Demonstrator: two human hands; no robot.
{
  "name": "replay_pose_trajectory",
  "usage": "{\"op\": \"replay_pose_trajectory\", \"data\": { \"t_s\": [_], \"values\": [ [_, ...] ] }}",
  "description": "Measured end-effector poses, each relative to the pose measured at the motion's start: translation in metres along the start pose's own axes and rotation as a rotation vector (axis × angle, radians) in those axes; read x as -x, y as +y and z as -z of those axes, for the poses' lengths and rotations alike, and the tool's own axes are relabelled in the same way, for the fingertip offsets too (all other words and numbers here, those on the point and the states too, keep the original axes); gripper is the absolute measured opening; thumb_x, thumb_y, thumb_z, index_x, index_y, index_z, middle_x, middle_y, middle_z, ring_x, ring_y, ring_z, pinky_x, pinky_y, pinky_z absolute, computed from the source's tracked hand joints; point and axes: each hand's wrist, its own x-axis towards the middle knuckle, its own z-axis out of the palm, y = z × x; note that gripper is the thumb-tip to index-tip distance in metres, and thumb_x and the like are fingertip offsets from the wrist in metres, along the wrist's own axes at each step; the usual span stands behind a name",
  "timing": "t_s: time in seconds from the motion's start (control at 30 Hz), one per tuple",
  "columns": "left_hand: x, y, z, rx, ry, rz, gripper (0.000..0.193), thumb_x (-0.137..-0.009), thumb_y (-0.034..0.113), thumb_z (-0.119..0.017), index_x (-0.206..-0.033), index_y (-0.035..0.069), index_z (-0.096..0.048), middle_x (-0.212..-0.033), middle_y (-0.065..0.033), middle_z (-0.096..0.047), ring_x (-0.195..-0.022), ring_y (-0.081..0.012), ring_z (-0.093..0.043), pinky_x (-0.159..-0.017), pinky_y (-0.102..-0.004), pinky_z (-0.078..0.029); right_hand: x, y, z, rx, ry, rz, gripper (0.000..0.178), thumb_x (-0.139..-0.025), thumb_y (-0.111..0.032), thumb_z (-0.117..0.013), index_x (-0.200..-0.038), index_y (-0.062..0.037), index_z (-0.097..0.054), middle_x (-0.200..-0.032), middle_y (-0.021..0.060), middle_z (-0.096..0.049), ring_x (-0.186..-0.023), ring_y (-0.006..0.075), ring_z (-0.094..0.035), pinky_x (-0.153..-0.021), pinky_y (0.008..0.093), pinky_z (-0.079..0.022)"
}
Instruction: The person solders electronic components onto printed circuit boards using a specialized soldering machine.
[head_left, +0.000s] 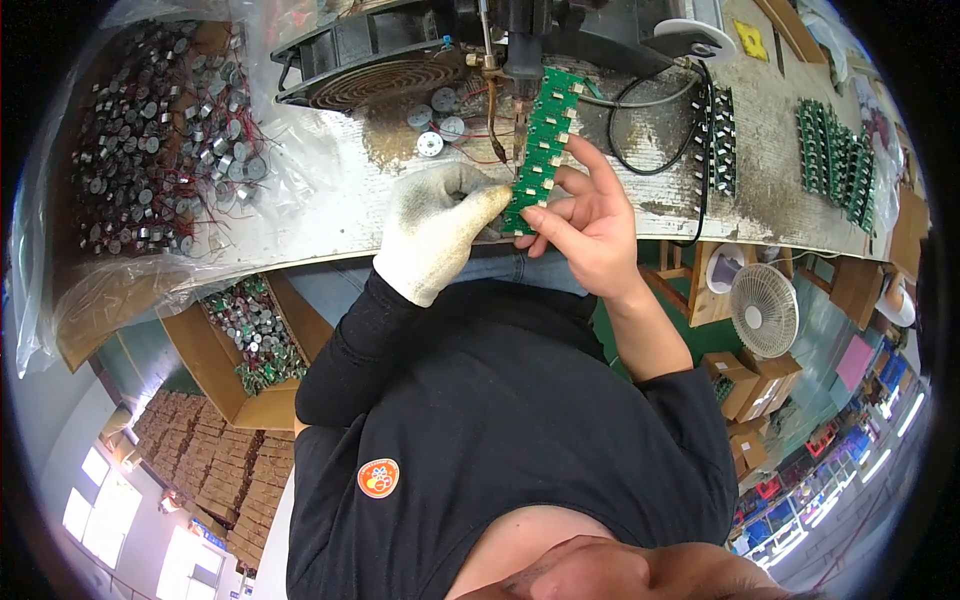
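Note:
A long green circuit board strip (543,140) with rows of small pads stands upright over the worktable's front edge. My right hand (590,230), bare, grips its lower end, with the forefinger stretched up along its right side. My left hand (438,232), in a white knit glove, pinches the strip's lower left edge. The strip's upper part sits just under the metal tip of a fixed soldering tool (520,95). Whether a small part lies between my gloved fingers is hidden.
A few round silver motors with red wires (436,122) lie by a black fan housing (370,60). A plastic bag of such motors (160,140) fills the left. More green boards (835,160) and black parts (716,135) lie right. An open carton (250,345) and white floor fan (765,310) stand below.

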Motion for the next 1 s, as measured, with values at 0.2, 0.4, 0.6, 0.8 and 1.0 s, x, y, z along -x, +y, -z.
{"op": "replay_pose_trajectory", "data": {
  "t_s": [0.2, 0.4, 0.6, 0.8, 1.0],
  "values": [
    [0.002, 0.005, -0.001, 0.078, -0.006, 0.042, 0.017, -0.086, 0.013, -0.064, -0.084, -0.004, -0.065, -0.074, -0.0044, -0.064, -0.066, -0.0079, -0.056, -0.057, -0.0235, -0.044, 0.0, -0.001, -0.002, 0.008, 0.004, 0.001, 0.068, -0.082, 0.014, -0.055, -0.14, -0.0023, -0.024, -0.111, 0.022, -0.057, -0.066, 0.0207, -0.066, -0.052, 0.0257, -0.053],
    [0.004, 0.009, -0.004, 0.091, 0.052, 0.028, 0.016, -0.088, 0.012, -0.062, -0.086, -0.004, -0.064, -0.074, -0.0048, -0.063, -0.066, -0.0083, -0.056, -0.058, -0.0228, -0.045, 0.002, -0.002, -0.003, 0.003, 0.002, -0.011, 0.068, -0.082, 0.012, -0.057, -0.14, -0.002, -0.025, -0.11, 0.0223, -0.057, -0.065, 0.0213, -0.066, -0.051, 0.0258, -0.053],
    [0.002, 0.006, -0.004, 0.11, 0.047, 0.021, 0.017, -0.089, 0.014, -0.061, -0.086, -0.003, -0.063, -0.074, -0.0046, -0.063, -0.067, -0.0089, -0.058, -0.059, -0.0235, -0.047, 0.002, -0.005, -0.003, -0.001, -0.004, -0.043, 0.07, -0.082, 0.01, -0.059, -0.141, -0.0036, -0.023, -0.106, 0.0182, -0.057, -0.067, 0.0196, -0.066, -0.051, 0.0242, -0.052],
    [0.005, 0.014, -0.01, 0.194, 0.084, 0.04, 0.016, -0.089, 0.014, -0.062, -0.088, -0.002, -0.063, -0.074, -0.0052, -0.063, -0.067, -0.0101, -0.059, -0.059, -0.0241, -0.048, 0.002, -0.006, -0.003, -0.015, 0.0, -0.014, 0.071, -0.082, 0.01, -0.059, -0.141, -0.0035, -0.023, -0.107, 0.0189, -0.057, -0.067, 0.02, -0.066, -0.051, 0.0241, -0.052],
    [0.004, 0.005, -0.006, 0.099, 0.082, -0.008, 0.016, -0.088, 0.014, -0.062, -0.088, -0.003, -0.063, -0.075, -0.0054, -0.064, -0.067, -0.0104, -0.059, -0.06, -0.0244, -0.048, 0.004, -0.005, -0.004, 0.009, 0.001, 0.009, 0.071, -0.082, 0.01, -0.059, -0.141, -0.0043, -0.023, -0.107, 0.0184, -0.057, -0.067, 0.0199, -0.066, -0.051, 0.0239, -0.052]
  ]
}}
